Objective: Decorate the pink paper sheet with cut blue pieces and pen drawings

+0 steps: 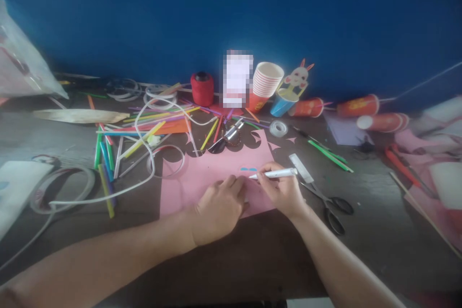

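A sheet of pink paper point(195, 183) with scalloped cut-outs along its far edge lies in front of me. My right hand point(285, 190) grips a white marker pen point(279, 173), its tip pointing left, low over the sheet. Just beyond the tip are two small blue shapes point(248, 169). My left hand point(224, 207) rests on the paper left of the tip, its fingers bent and pressed together; whatever lies under them is hidden. Right of my right hand lie scissors point(330, 204) with black handles.
A white cable point(153, 159) loops across the left side among several coloured sticks point(104, 154). Toward the wall stand a red thread spool point(202, 89), stacked paper cups point(267, 79) and a blue cup point(284, 102) with a rabbit figure. A tape roll point(278, 128) lies nearer.
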